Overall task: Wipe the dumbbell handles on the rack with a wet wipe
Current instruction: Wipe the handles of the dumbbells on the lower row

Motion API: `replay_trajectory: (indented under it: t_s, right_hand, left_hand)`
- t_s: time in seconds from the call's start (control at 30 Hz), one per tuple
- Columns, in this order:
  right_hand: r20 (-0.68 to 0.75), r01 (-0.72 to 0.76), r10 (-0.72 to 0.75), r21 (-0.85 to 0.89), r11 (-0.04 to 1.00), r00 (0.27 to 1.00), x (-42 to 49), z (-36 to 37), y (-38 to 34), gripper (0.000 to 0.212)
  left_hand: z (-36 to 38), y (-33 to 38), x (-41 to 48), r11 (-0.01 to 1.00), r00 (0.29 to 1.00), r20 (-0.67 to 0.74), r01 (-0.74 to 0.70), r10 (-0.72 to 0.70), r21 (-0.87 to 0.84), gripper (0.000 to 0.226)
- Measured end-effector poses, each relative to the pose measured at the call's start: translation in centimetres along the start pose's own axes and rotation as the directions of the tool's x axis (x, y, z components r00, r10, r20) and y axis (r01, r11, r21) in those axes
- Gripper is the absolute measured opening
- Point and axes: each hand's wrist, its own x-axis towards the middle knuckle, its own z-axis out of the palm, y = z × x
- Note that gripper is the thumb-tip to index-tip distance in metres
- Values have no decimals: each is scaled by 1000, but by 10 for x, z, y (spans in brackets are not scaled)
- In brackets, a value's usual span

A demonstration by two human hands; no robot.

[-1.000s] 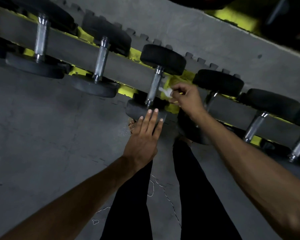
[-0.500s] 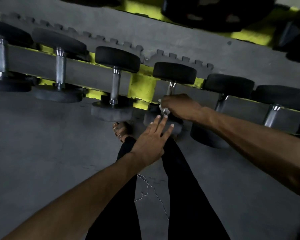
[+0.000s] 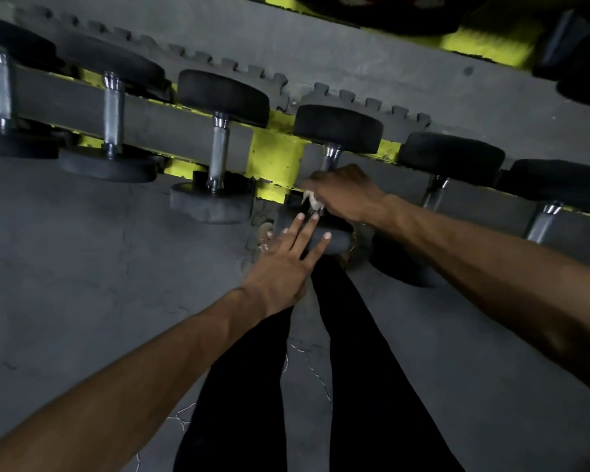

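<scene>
The right hand is curling round the lower part of a chrome handle and pressing a crumpled white wet wipe against it. A bit of the wipe is sticking out at the hand's left edge. The left hand is lying flat, fingers straight and spread, on the near black head of the same dumbbell, whose far head is resting beyond the rail. This dumbbell is sitting across the rack, a yellow frame with grey rails, fourth from the left in the visible row. The right hand is hiding most of the handle, so only its upper end is showing. A neighbouring dumbbell is lying just beside it on the left, and more dumbbells are sitting further along on both sides. The person's legs, in black, are standing on the grey floor of interlocking mats.
</scene>
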Motion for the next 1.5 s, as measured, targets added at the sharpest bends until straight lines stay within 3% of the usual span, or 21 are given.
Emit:
replay_trajectory:
  t_s: [0.07, 0.13, 0.2, 0.27, 0.37, 0.5, 0.53, 0.63, 0.77, 0.87, 0.97, 1.1, 1.17, 1.4, 1.5]
  right_hand:
    - [-37, -70, 72, 58, 996, 997, -2, 4, -2, 18]
    - [39, -5, 1, 99, 995, 999, -8, 10, -14, 7]
    - [116, 91, -101, 92, 992, 988, -10, 12, -18, 10]
    - [50, 63, -64, 19, 998, 997, -3, 7, -5, 8]
    - [-84, -90, 90, -4, 996, 992, 3, 1, 11, 12]
    - [201, 109, -109, 14, 994, 973, 1, 1, -10, 12]
    - [216, 140, -133, -19, 990, 967, 2, 1, -12, 13]
    - [46, 37, -36, -38, 999, 998, 3, 5, -6, 18]
    - [-110, -79, 108, 240, 968, 988, -21, 27, -19, 14]
    - [-97, -327, 433, 515, 792, 896, -37, 44, -30, 12]
    - [104, -523, 658, 703, 481, 746, -36, 57, -32, 18]
    - [298, -572, 674, 789, 225, 676, -9, 65, -21, 3]
    - [385, -549, 649, 834, 59, 656, -4, 61, -19, 11]
    - [389, -441, 615, 895, -74, 686, -25, 66, -19, 20]
    - [377, -412, 669, 904, -114, 641, -12, 57, -18, 25]
  left_hand:
    - [1, 0, -1, 1000, 1000, 13, -6, 6, -2, 105]
    - [3, -3, -1, 1000, 1000, -1, -18, 18, -5, 108]
    - [4, -7, -2, 999, 999, -23, -37, 37, -27, 110]
    - [7, -11, -4, 998, 998, -32, -48, 47, -36, 113]
    - [10, -14, -3, 996, 997, -30, -73, 71, -42, 115]
    - [5, -18, -3, 995, 996, -7, -94, 94, -33, 108]
    - [5, -18, -4, 994, 994, -6, -107, 107, 1, 106]
    - [10, -17, -8, 984, 988, -19, -149, 151, 100, 101]
    - [17, -14, -11, 981, 989, -38, -139, 145, 132, 98]
    - [17, -7, -12, 987, 993, -52, -102, 109, 126, 93]
    - [18, 0, -11, 994, 996, -51, -63, 68, 91, 100]
    - [21, 8, -10, 996, 997, -70, -26, 32, 81, 101]
    - [23, 10, -10, 996, 997, -78, -9, 16, 84, 102]
    - [22, 18, -8, 994, 998, -66, 30, -23, 107, 104]
    - [25, 18, -8, 995, 997, -77, 29, -22, 91, 106]
